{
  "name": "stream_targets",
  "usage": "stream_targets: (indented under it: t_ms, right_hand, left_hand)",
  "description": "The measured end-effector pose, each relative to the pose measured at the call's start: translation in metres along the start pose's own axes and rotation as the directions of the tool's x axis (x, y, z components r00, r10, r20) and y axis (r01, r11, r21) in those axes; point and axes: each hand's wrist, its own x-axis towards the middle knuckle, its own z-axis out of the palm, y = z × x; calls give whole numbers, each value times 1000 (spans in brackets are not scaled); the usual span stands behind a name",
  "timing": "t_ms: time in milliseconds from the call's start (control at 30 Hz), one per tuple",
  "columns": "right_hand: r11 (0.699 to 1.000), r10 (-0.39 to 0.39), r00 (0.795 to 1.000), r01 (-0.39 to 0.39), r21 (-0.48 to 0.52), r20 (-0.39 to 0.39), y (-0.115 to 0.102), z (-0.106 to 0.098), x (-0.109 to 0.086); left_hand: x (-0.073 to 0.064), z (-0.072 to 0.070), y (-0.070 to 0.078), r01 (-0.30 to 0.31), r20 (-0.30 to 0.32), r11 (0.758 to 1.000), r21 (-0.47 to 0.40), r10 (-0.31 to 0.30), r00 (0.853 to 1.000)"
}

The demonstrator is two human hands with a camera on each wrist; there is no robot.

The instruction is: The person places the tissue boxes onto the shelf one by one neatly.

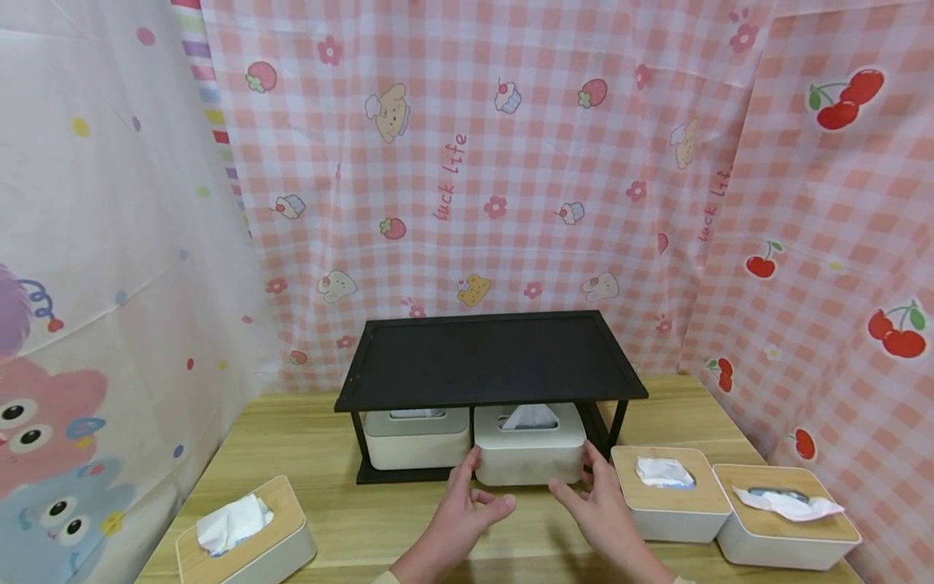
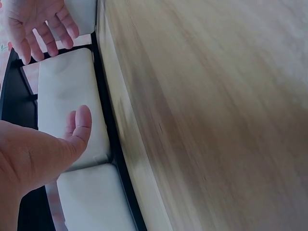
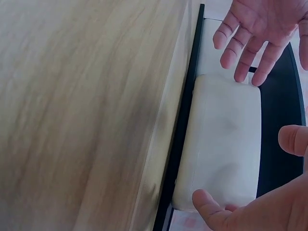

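Observation:
A pale grey tissue box (image 1: 529,466) with a white tissue standing out of its top slot sits on the lower level of a black two-level rack (image 1: 489,361). My left hand (image 1: 465,515) is at its left end and my right hand (image 1: 601,507) at its right end, fingertips right by the sides. In the right wrist view the left hand's fingers (image 3: 246,57) are spread and nearly straight at the far end of the box. The thumbs point inward in front of it. To its left on the rack stands a second tissue box (image 1: 417,448), partly under the top board.
Two white tissue boxes with wooden lids, one nearer (image 1: 671,503) and one farther right (image 1: 788,519), stand right of the rack. Another wooden-lidded box (image 1: 251,535) stands at the front left. Patterned curtains (image 1: 467,162) surround the wooden table (image 1: 328,454).

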Motion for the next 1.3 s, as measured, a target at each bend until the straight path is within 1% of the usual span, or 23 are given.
stream_targets:
  t_ms: [167,500,700,900,1067,1300]
  right_hand:
    - [1000,12,1000,-12,15,20,2,0,4]
    - [1000,-1,1000,0,32,3,3,-1,6]
    - [1000,8,1000,-9,21,16,3,-2,7]
    - [1000,14,1000,-15,13,22,4,-1,9]
    - [1000,-5,1000,5,22,9,5,0,12]
    - [999,-32,999,32,27,-9,5,2,15]
  left_hand:
    - [0,2,0,-3,-1,1000,-9,3,1000]
    - [0,7,4,7,21,1000,-26,-7,1000]
    - [2,7,3,12,22,1000,-24,-11,1000]
    - [4,8,3,16,19,999,-27,-16,1000]
    - [9,6,3,26,29,999,-31,-25,999]
    - [16,2,-1,38,34,999,-11,-37,999]
